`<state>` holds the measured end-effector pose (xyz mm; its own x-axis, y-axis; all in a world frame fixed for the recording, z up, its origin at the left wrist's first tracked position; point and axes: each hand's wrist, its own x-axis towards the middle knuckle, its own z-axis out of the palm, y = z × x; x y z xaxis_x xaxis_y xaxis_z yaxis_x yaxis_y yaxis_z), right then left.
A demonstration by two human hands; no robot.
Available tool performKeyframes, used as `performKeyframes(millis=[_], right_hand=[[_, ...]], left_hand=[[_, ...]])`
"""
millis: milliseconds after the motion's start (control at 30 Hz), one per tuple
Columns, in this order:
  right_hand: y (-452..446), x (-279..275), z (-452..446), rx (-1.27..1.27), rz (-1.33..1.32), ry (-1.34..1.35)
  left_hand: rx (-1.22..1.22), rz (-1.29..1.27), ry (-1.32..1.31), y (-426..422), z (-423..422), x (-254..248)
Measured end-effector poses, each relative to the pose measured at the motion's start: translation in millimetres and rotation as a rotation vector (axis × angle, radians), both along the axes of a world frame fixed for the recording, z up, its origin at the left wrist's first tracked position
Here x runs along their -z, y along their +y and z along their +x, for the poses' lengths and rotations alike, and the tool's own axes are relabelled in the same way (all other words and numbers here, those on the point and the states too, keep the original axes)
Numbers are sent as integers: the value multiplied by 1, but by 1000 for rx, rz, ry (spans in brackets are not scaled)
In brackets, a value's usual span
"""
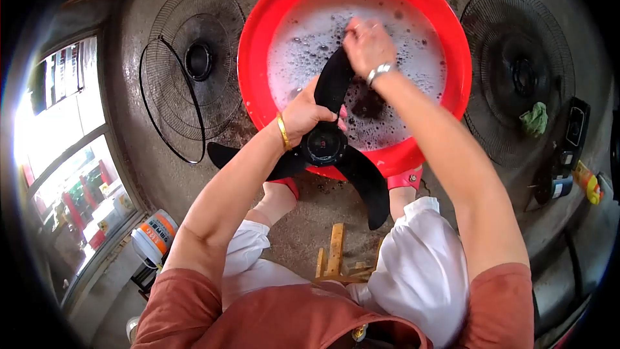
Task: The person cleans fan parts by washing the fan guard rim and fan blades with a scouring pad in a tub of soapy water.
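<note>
A black three-bladed fan blade (331,87) is held over the near rim of a red basin (258,45) of soapy water (310,19). My left hand (303,115) grips it by the upper blade, close to the round hub (324,145). At that blade's upper tip, my right hand (369,44) is closed with its fingers curled round the edge, slightly blurred. Whether a cloth is also in those fingers is hidden. Below my right hand, a dark patch (368,105) shows in the water, too unclear to name. The other two blades stick out toward me, outside the basin.
Wire fan grilles (223,32) (481,45) lie on the concrete floor at either side, a black hoop (143,94) on the left one. A green cloth (535,119) rests on the right grille. A wooden stool (336,252), a white bucket (155,236) and a black device (575,129) are nearby.
</note>
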<state>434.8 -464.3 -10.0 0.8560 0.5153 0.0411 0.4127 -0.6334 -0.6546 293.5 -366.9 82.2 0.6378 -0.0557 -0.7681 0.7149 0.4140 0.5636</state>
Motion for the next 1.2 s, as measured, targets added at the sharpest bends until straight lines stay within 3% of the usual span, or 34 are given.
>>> performKeyframes(millis=[100, 167, 200, 300, 400, 467, 533, 567, 600, 733, 833, 933, 967, 1000, 1067, 1133, 1200], right_hand=[[0, -3, 5, 160, -92, 110], [6, -22, -24, 50, 19, 138], [8, -32, -43, -31, 81, 150], [3, -31, -67, -93, 264, 169], [-8, 13, -23, 69, -91, 62], [-24, 44, 1, -4, -90, 221], [-38, 61, 8, -38, -73, 134], [-35, 37, 16, 64, -246, 351], [-36, 11, 20, 27, -396, 382], [-29, 23, -1, 210, 5, 108], [-25, 16, -43, -68, 244, 112], [-22, -12, -75, -161, 204, 252], [-23, -3, -63, -131, 186, 99], [-25, 4, -46, 11, 43, 44], [-35, 34, 3, 66, -161, 203], [-33, 25, 8, 182, -184, 203], [-27, 8, -16, 169, -12, 22]], left_hand=[[7, -11, -3, -6, 8, -10], [-8, -32, 12, -5, 8, -1], [-30, 122, -35, -8, 6, 5], [-47, 75, 38, -6, -4, 6], [-49, -41, 32, -14, -23, 4], [-32, -19, 52, -12, -28, 4], [-42, -5, 107, -8, -28, 2], [-62, -30, 154, -7, -27, 7], [-43, -69, 145, -5, -24, 8], [-31, -163, 160, 5, -16, 35], [-30, -132, 94, -3, -7, 29], [-13, -101, 61, -8, -6, 24], [-1, -102, 70, -11, -10, 24], [16, -101, 78, -13, -13, 21], [-48, -119, 53, -24, -16, 9], [-41, -137, 29, -27, -9, 9], [-32, -129, 75, -27, -2, 7]])
